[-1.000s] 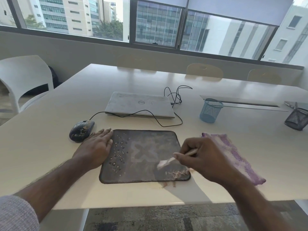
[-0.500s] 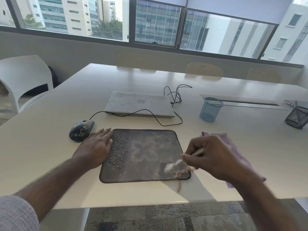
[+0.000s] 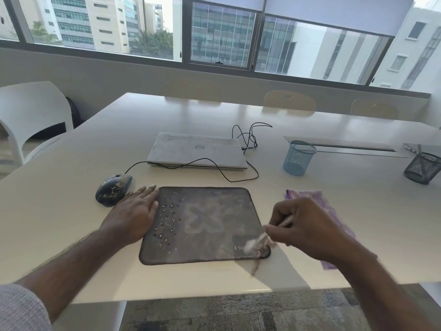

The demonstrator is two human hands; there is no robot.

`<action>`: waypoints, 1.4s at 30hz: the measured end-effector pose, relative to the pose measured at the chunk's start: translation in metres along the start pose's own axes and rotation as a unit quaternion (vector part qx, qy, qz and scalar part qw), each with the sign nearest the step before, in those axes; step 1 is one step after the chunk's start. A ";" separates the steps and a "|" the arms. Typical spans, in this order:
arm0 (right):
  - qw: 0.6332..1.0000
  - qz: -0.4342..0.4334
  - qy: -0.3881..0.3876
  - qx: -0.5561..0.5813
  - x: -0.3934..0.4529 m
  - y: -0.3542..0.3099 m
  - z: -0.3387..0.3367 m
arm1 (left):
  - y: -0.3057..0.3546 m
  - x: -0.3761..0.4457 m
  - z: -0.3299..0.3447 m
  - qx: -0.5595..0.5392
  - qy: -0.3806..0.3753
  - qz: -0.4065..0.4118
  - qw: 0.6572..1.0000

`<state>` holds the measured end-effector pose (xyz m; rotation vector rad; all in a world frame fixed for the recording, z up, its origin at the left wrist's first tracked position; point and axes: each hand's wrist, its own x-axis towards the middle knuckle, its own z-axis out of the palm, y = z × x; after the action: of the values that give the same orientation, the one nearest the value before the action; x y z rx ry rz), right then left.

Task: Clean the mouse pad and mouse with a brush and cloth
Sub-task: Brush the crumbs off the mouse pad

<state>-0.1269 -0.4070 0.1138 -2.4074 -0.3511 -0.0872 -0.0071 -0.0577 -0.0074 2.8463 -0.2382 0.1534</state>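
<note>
Now right fingers (image 3: 281, 217) pinch brush (image 3: 256, 242) over mouse pad (image 3: 202, 223); left fingers (image 3: 145, 193) flat.

On the counter (image 3: 71, 211) the mouse pad (image 3: 202, 223) lies nearest the front edge, the mouse (image 3: 113, 189) just left of it and the cloth (image 3: 331, 206) to its right. Behind them sits the closed laptop (image 3: 198, 149), two mesh pen cups (image 3: 298, 157) farther right.

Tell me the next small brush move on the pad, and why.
Probably flick the brush off the mouse pad near-right corner: brown dust is heaped there, some spilling onto the table. The left hand lies flat at the pad's left edge.
</note>
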 end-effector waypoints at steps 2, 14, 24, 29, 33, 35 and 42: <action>0.999 -0.006 0.041 0.033 0.004 0.000 0.007 | 0.001 0.000 0.000 0.002 0.000 0.001 1.000; 0.998 0.023 -0.017 -0.055 -0.001 0.003 -0.012 | 0.000 0.001 0.000 0.000 -0.003 0.000 1.000; 0.998 0.047 0.017 -0.035 0.011 0.021 0.010 | 0.003 -0.002 -0.003 -0.002 -0.003 -0.002 1.000; 0.996 0.041 -0.021 -0.077 0.001 0.015 -0.014 | 0.003 -0.001 -0.003 -0.001 -0.005 -0.003 1.000; 0.997 0.002 0.059 -0.043 0.006 0.012 -0.006 | 0.003 -0.001 -0.003 0.002 -0.003 -0.001 1.000; 0.999 0.009 0.039 -0.032 0.005 0.013 0.003 | 0.003 -0.001 -0.003 0.001 -0.005 -0.001 1.000; 0.996 0.041 -0.009 -0.076 -0.007 0.018 -0.015 | 0.000 0.000 0.000 0.005 -0.005 -0.005 1.000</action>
<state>-0.1284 -0.4315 0.1124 -2.5712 -0.2614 -0.0557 -0.0067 -0.0578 -0.0071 2.8578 -0.2255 0.1393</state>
